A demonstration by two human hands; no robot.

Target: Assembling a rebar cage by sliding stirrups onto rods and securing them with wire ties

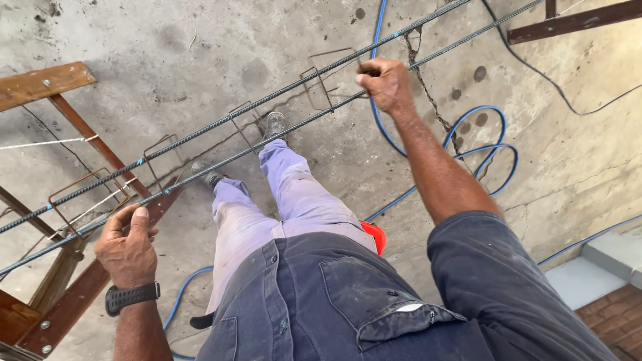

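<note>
Two long rebars (267, 120) run side by side from 8 o'clock to 1 o'clock across the view, held above the concrete floor (200, 47). About five wire stirrups (321, 77) hang on them, spaced apart. The left hand (127, 244), at 8 o'clock, is curled round the nearer bar; the right hand (386, 83), at 12 o'clock, is closed on the same bar beside a stirrup. One wooden trestle (73, 200) carries the bars at 9 o'clock. One blue hose (478, 150) loops at 2 o'clock; bare floor lies between it and the person's two boots (273, 124).
</note>
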